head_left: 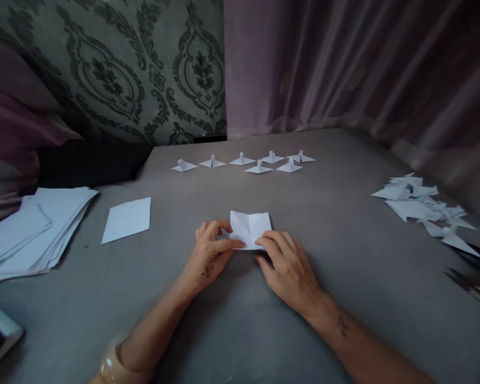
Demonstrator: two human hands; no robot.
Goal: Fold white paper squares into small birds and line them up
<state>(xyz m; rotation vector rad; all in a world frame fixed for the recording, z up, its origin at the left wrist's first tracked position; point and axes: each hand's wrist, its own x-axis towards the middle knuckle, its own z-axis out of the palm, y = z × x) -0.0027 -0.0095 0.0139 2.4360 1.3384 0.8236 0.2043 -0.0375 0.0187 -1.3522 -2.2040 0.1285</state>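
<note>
A small white sheet of paper (pixel 250 226) with a crease down its middle lies in front of me, its lower edge between my two hands. My left hand (pixel 213 245) grips its left side, with the thumb on the lower edge and the fingers curled at the left. My right hand (pixel 286 264) pinches the lower right part, fingers on top and thumb below. Beyond the sheet, several folded paper birds (pixel 259 167) stand in two loose rows on the grey surface.
To the left are a square paper sheet (pixel 128 220) and a stack of larger paper (pixel 64 224). At the right lies a pile of folded paper birds (pixel 418 200), with scissors (pixel 466 282) near it. A pale-edged box (pixel 0 333) sits at lower left. A curtain (pixel 312 64) hangs behind.
</note>
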